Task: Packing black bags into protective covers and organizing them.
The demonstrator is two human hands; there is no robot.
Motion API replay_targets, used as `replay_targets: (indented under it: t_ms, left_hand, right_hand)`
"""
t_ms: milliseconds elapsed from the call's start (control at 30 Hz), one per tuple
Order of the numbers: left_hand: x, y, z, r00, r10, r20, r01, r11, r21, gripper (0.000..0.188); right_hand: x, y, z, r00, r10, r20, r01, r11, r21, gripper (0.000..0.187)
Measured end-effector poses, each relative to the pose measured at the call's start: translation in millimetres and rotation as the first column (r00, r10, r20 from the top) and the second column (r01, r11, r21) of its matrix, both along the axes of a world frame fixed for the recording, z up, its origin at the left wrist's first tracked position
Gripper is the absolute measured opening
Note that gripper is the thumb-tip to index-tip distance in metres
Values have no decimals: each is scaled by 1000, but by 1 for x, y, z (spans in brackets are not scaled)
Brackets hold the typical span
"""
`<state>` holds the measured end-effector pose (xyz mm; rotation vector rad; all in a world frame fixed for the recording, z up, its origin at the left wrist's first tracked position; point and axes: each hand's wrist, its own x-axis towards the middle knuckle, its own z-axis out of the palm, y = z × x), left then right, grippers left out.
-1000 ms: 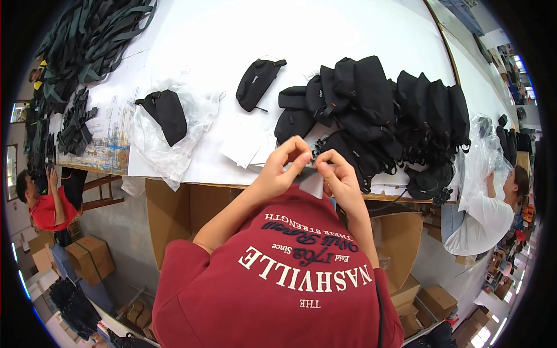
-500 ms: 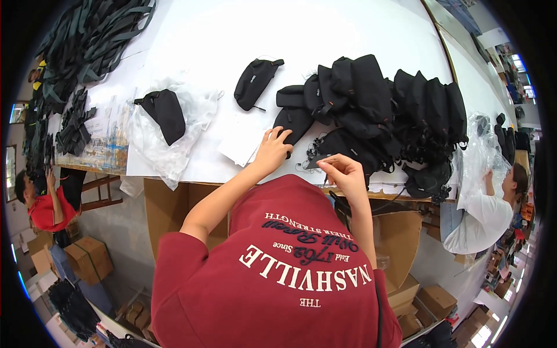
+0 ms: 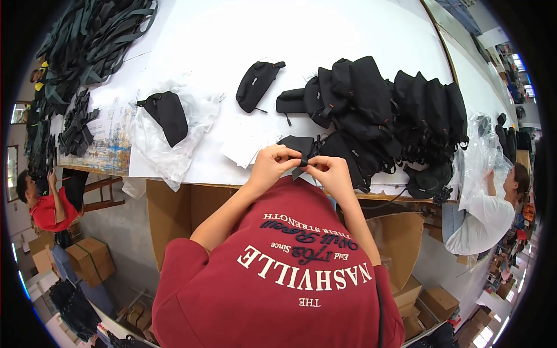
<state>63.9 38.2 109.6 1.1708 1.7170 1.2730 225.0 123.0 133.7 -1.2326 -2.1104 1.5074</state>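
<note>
At the table's near edge, my left hand (image 3: 271,167) and my right hand (image 3: 332,175) meet, each with thumb and fingers pinched. Between them is the end of a small black fabric pouch (image 3: 297,143). Its body lies on the white table just beyond my fingers. A small dark piece hangs below the fingertips; whether it is a tag or part of the pouch I cannot tell. Right beside my right hand lies another black pouch (image 3: 354,155), at the near side of a heap of black pouches (image 3: 365,87).
A single black pouch (image 3: 258,87) lies ahead, near white paper sheets (image 3: 248,149). Farther left, another black pouch (image 3: 168,116) rests on clear plastic bags (image 3: 188,145). Dark straps (image 3: 98,46) pile up far left. Co-workers are at both sides; cardboard boxes (image 3: 91,260) stand below.
My left hand has drawn the pouch back toward the table edge. My right hand, which held a small dark piece, has moved left to meet it at the pouch's end.
</note>
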Motion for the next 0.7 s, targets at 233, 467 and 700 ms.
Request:
replay_targets:
  t_ms: [233,467,700]
  left_hand:
    - [-5,1,2,981,-190,47,190,982,11,11]
    - [-3,-1,13,924,-245,-293,274,960,61,5]
    - [-4,-5,10,878,-222,-423,317,933,169,10]
  right_hand:
    - [4,-1,-1,996,78,38,-76,996,-56,16]
    - [3,-6,3,987,132,86,-133,991,7,18]
    - [3,-13,7,988,114,108,-121,991,62,18]
